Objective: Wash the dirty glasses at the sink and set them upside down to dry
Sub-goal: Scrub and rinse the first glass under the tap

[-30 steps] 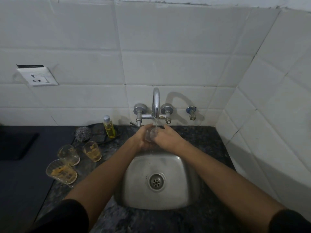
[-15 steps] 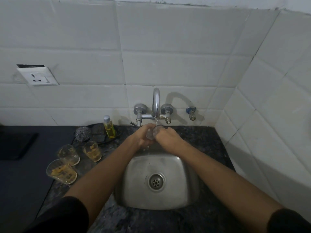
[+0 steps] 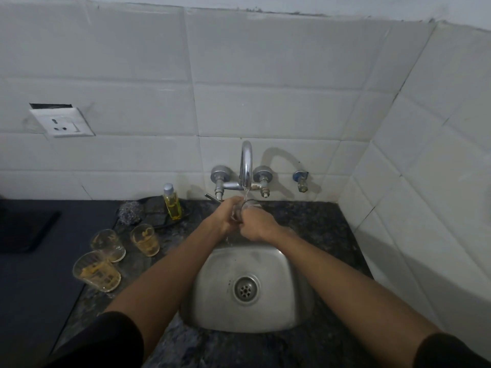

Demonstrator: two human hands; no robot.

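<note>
Here, hands grip a clear, rounded glass.

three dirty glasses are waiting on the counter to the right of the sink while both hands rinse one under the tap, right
Not quite: the head view shows the three dirty glasses on the counter left of the sink, not right. Both hands, left hand and right hand, do hold a glass under the tap.

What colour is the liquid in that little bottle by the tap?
Yellow, in a clear bottle with a silvery-grey cap, seen in the head view.
</note>
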